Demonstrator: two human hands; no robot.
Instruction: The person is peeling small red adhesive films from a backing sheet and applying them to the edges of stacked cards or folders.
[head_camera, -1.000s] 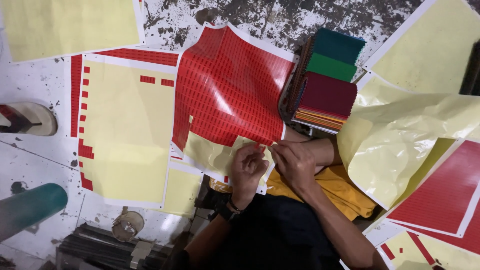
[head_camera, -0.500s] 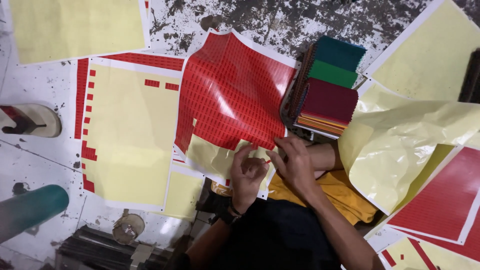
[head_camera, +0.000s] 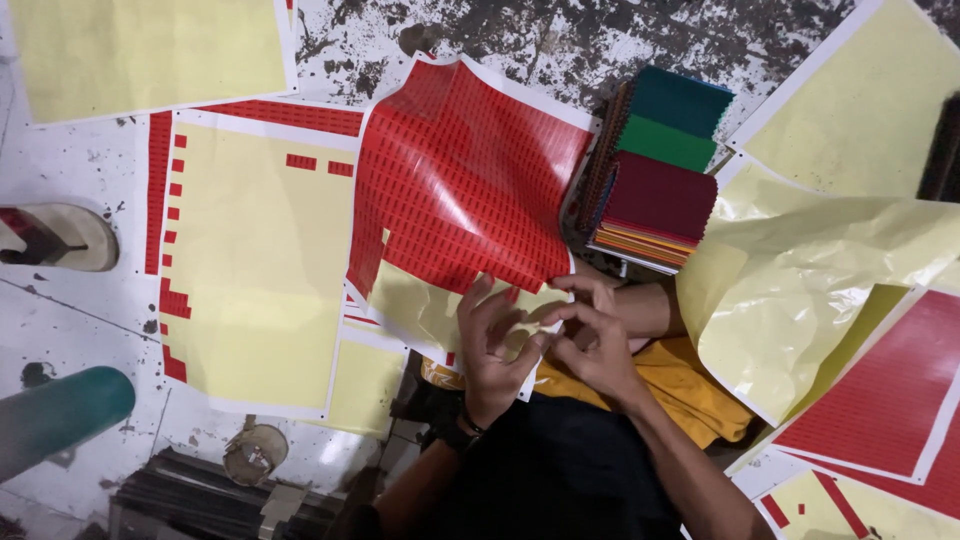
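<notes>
Just beyond both hands lay the red sticker sheet (head_camera: 470, 190); left hand (head_camera: 495, 345) spread open on its yellow lower edge, right hand (head_camera: 590, 345) fingers pinching there, equally near

One camera sits on the person's head and looks almost straight down, close above both hands, the left hand (head_camera: 497, 345) and the right hand (head_camera: 592, 340), with the floor (head_camera: 560, 40) spread all around.

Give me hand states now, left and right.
Left hand: fingers spread open, resting on the red sticker sheet.
Right hand: fingertips pinched at the sheet's lower edge; what they grip cannot be told.
</notes>
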